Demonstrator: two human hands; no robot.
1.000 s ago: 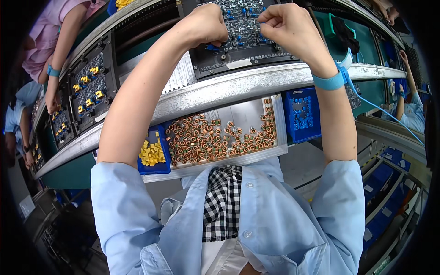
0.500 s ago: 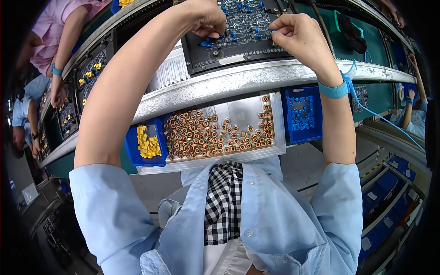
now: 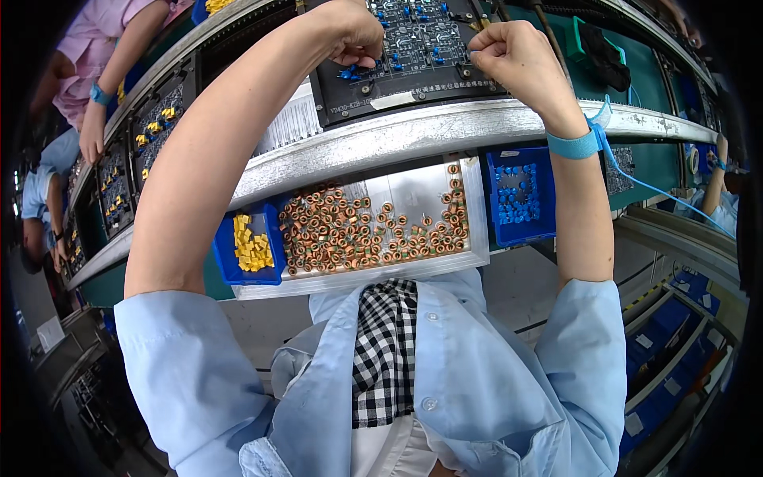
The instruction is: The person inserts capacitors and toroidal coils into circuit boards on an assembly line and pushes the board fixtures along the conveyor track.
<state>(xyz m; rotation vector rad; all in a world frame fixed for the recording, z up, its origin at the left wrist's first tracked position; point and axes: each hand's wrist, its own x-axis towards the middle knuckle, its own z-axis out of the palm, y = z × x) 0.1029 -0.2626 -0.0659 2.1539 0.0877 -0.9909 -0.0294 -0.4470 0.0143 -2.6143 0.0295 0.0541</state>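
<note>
Left hand curls in at the board's eight o'clock, fingers beside blue components, grip hidden; right hand at four, fingertips together, any catch unclear. Circuit board at twelve, coil tray six, yellow-part bin seven, blue-part bin five!

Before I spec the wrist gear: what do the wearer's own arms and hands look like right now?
Left hand and right hand: no gloves visible. Pale-blue fabric left sleeve and matching right sleeve end near the elbows. Right wrist: light-blue band with a thin blue cable. No band visible on the left forearm.
</note>
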